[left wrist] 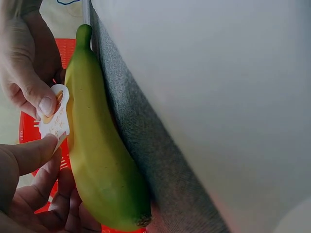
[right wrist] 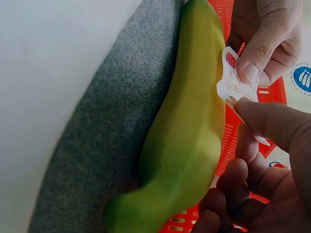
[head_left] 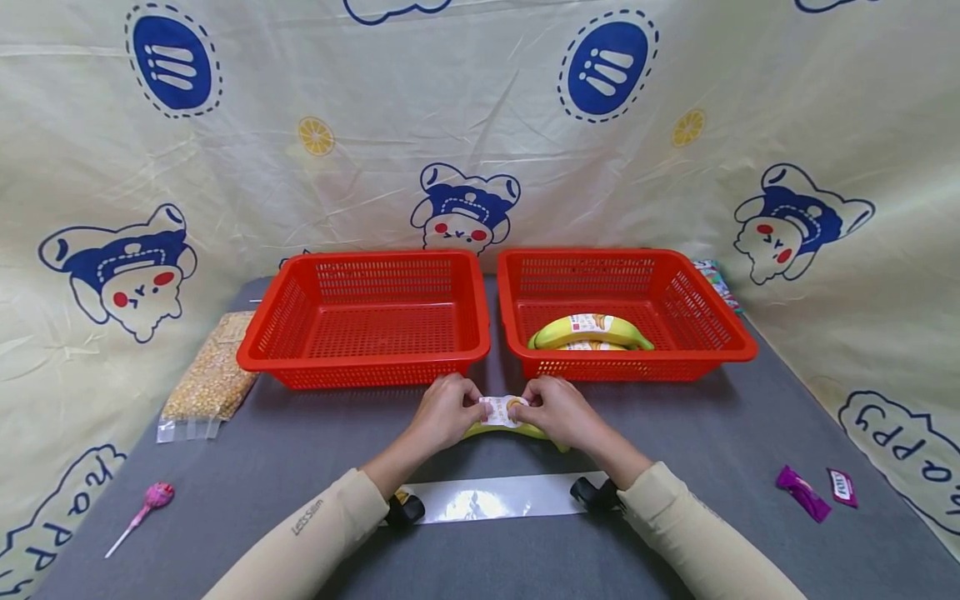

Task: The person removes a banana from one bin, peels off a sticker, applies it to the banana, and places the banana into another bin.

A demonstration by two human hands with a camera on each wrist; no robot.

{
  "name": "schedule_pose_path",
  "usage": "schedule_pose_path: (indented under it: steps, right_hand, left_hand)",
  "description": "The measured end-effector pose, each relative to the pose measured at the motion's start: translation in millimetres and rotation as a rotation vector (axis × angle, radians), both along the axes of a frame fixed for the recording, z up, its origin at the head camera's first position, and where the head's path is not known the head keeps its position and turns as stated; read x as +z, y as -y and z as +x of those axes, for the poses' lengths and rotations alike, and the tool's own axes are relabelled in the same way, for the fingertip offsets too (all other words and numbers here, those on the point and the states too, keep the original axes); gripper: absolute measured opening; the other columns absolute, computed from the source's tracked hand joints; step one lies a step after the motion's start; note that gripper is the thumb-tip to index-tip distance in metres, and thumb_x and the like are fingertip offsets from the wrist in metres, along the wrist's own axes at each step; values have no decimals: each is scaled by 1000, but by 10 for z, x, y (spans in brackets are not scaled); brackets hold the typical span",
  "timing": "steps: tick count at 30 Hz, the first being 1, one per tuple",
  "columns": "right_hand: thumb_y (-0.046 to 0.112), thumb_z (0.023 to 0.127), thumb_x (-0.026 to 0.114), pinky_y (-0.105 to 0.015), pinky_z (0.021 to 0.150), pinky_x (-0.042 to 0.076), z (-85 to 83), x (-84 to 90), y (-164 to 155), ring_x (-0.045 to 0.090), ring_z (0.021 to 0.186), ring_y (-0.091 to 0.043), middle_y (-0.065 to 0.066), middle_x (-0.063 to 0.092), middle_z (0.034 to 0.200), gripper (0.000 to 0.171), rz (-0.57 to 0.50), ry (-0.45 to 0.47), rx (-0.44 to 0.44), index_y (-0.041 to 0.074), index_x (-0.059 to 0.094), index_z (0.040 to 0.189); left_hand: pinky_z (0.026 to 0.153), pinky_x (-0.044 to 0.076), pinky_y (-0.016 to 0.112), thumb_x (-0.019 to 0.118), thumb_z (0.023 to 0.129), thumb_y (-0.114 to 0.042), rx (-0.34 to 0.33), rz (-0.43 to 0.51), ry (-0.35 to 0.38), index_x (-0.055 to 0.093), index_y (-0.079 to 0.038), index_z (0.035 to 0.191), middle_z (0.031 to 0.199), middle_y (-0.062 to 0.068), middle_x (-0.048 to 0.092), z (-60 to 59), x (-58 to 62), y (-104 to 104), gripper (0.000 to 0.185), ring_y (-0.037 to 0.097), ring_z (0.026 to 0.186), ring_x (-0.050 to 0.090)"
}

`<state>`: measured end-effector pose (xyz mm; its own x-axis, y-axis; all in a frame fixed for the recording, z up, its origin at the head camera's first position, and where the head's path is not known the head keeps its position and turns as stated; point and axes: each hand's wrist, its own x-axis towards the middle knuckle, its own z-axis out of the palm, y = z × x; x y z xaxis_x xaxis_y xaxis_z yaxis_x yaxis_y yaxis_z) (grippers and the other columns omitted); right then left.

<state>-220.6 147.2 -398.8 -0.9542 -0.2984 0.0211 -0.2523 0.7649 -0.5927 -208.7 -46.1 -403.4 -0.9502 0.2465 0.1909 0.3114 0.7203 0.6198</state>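
A yellow banana with green ends (left wrist: 97,131) lies on the grey table in front of the baskets. Between my two hands, right along the banana's far side, is a white printed sticker (head_left: 498,410). My left hand (head_left: 447,412) pinches one end of it between thumb and fingers. At the other end, my right hand (head_left: 562,410) pinches it the same way. In the right wrist view, the sticker's edge (right wrist: 228,85) overlaps the banana's peel. Both thumbs press on the printed face.
A glossy white strip (head_left: 495,498) lies nearer me, under the wrists. Behind stand a red basket (head_left: 363,364) and another red basket (head_left: 637,367) holding labelled bananas (head_left: 558,332). Left are a bag of corn kernels (head_left: 213,367) and a lollipop (head_left: 158,495); right, small wrapped sweets (head_left: 802,493).
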Motion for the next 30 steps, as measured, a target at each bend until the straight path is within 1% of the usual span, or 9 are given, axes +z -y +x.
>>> schedule_pose_path:
  steps: [8, 14, 17, 22, 24, 27, 30]
  right_hand:
    - [26, 79, 73, -24, 55, 32, -12, -11, 24, 43, 60, -12, 2, 51, 61, 23, 15, 13, -2, 13, 59, 66]
    - [25, 79, 73, -26, 57, 32, -19, -40, 44, 43, 61, -13, 0, 51, 63, 23, 30, -15, -6, 12, 59, 66]
    - [26, 79, 74, -27, 60, 33, -4, -64, 52, 43, 64, -14, -1, 51, 65, 24, 61, -55, -12, 12, 58, 66]
    - [26, 77, 75, -28, 64, 32, 20, -100, 53, 43, 67, -14, -1, 50, 66, 24, 99, -179, 3, 13, 58, 66]
    - [25, 77, 75, -28, 64, 32, 19, -111, 49, 43, 67, -14, 0, 50, 67, 23, 103, -213, 10, 13, 58, 68]
    - [24, 76, 75, -27, 63, 32, 20, -120, 37, 43, 68, -14, 0, 51, 67, 20, 92, -220, 16, 13, 59, 73]
    - [22, 77, 76, -26, 63, 34, 23, -112, 7, 44, 69, -13, -1, 51, 70, 21, 49, -172, 25, 11, 59, 83]
  left_hand:
    - [72, 38, 30, 73, 80, -21, 3, -22, -11, 69, -10, 73, 78, 2, 59, -14, -9, -7, 13, 17, 78, 52]
    - [70, 37, 29, 73, 80, -21, 1, -34, -16, 69, -10, 73, 76, 2, 58, -21, -17, -13, 14, 16, 75, 50]
    - [69, 37, 28, 73, 80, -20, -5, -45, -29, 69, -10, 74, 76, 2, 58, -18, -26, -20, 13, 15, 73, 48]
    - [68, 39, 28, 74, 79, -20, -21, -102, -103, 68, -11, 76, 76, 1, 58, -4, -31, -25, 11, 15, 73, 50]
    - [67, 40, 28, 74, 79, -20, -28, -125, -133, 68, -11, 77, 76, 1, 58, 0, -37, -19, 11, 15, 73, 51]
    - [70, 40, 30, 75, 78, -19, -41, -108, -127, 66, -10, 84, 79, 3, 60, -1, -48, 1, 14, 17, 75, 52]
    - [75, 43, 33, 76, 77, -18, -59, -71, -85, 65, -7, 93, 85, 7, 65, -14, -52, 34, 22, 19, 81, 57]
